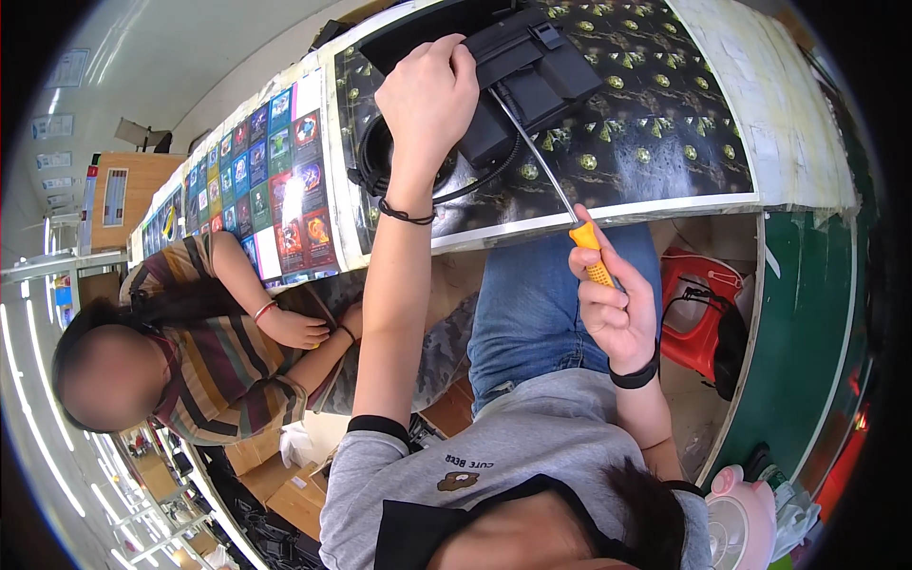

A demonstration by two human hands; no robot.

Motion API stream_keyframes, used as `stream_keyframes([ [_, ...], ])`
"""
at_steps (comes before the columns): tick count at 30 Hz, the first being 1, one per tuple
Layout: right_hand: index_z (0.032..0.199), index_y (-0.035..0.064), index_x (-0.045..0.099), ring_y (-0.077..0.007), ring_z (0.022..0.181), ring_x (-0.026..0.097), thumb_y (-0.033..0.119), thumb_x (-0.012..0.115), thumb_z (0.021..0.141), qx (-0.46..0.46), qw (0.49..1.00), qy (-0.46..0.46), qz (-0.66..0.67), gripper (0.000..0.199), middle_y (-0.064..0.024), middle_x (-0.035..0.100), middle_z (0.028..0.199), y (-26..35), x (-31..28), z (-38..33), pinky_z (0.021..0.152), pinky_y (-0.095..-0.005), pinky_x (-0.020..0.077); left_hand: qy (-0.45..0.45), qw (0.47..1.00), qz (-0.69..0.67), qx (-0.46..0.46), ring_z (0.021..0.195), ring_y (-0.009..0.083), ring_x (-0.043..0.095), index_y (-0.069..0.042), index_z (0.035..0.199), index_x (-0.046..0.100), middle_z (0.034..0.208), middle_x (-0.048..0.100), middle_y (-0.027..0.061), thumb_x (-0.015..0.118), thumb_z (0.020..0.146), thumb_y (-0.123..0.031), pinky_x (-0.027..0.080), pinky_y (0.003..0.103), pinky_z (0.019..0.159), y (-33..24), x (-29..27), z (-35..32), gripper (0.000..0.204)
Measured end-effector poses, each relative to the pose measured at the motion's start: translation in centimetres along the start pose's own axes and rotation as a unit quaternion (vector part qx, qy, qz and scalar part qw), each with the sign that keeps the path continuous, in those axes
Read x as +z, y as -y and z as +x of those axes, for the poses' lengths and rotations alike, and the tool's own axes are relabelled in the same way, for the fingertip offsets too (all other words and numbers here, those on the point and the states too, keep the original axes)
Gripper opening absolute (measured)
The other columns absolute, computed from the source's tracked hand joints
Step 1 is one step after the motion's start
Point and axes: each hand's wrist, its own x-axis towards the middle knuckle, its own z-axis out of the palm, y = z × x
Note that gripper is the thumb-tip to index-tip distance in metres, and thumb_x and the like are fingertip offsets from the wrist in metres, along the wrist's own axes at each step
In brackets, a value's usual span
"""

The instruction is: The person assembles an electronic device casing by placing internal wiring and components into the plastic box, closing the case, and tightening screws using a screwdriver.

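Note:
A black plastic device (546, 81) with box-like sections lies on the table in front of me. My left hand (432, 100) is closed at its left edge, back of the hand up, with the fingertips partly hidden. My right hand (613, 299) grips a screwdriver (591, 255) by its yellow handle, near the table's front edge. The screwdriver's long metal shaft slants up and left, and its tip meets the device just right of my left hand. What the tip touches is too small to make out. A black cable (370, 157) loops beside and beneath my left wrist.
The table carries a dark patterned sheet (655, 114) and a sheet of colourful cards (252, 161). A co-worker (218, 342) sits at my left, hands together below the table edge. A red item (689, 318) lies under the table; a pink fan (746, 518) stands at lower right.

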Motion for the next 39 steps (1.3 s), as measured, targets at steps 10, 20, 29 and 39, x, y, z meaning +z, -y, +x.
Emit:
stream_keyframes([
  [10, 0.145, 0.0071, 0.04, -0.0036, 0.062, 0.048, -0.004, 0.055, 0.086, -0.155, 0.858, -0.126, -0.474, 0.062, -0.0126, 0.058, 0.114, -1.3, 1.2, -0.3, 0.043, -0.0163, 0.0374, -0.034, 0.997, 0.044, 0.058, 0.086, 0.0349, 0.067, -0.012, 0.105, 0.07, 0.098, 0.071, 0.0109, 0.045, 0.094, -0.026, 0.054, 0.043, 0.074, -0.4, 0.3, -0.8, 0.031],
  [20, 0.134, 0.0074, 0.054, -0.0296, 0.071, 0.065, 0.004, 0.065, 0.088, -0.341, 0.139, -0.126, -0.921, 0.048, -0.0146, 0.063, 0.088, -2.8, 0.7, -0.3, 0.062, -0.0383, 0.0538, -0.042, 0.997, 0.014, 0.066, 0.086, 0.0329, 0.067, -0.01, 0.106, 0.069, 0.097, 0.07, 0.0107, 0.045, 0.095, -0.024, 0.053, 0.041, 0.074, -0.1, 0.3, -1.3, 0.03],
  [29, 0.139, 0.0064, 0.049, -0.0274, 0.069, 0.064, 0.003, 0.06, 0.092, -0.369, 0.28, -0.095, -0.881, 0.049, -0.0157, 0.062, 0.084, -2.8, -1.4, 0.8, 0.059, -0.0368, 0.0517, -0.017, 0.999, -0.008, 0.041, 0.091, 0.0333, 0.066, -0.012, 0.108, 0.069, 0.101, 0.07, 0.0096, 0.046, 0.094, -0.027, 0.051, 0.041, 0.08, -0.1, -0.1, -0.9, 0.031],
  [39, 0.151, 0.0159, 0.028, -0.0062, 0.057, 0.038, 0.019, 0.041, 0.105, 0.007, 0.987, -0.083, -0.141, 0.048, -0.0059, 0.048, 0.092, -0.3, -0.9, -0.1, 0.04, -0.0165, 0.0286, 0.013, 1.0, -0.016, 0.013, 0.095, 0.0331, 0.066, -0.013, 0.108, 0.069, 0.104, 0.07, 0.0105, 0.046, 0.094, -0.028, 0.051, 0.041, 0.082, -0.2, -0.4, -0.5, 0.031],
])
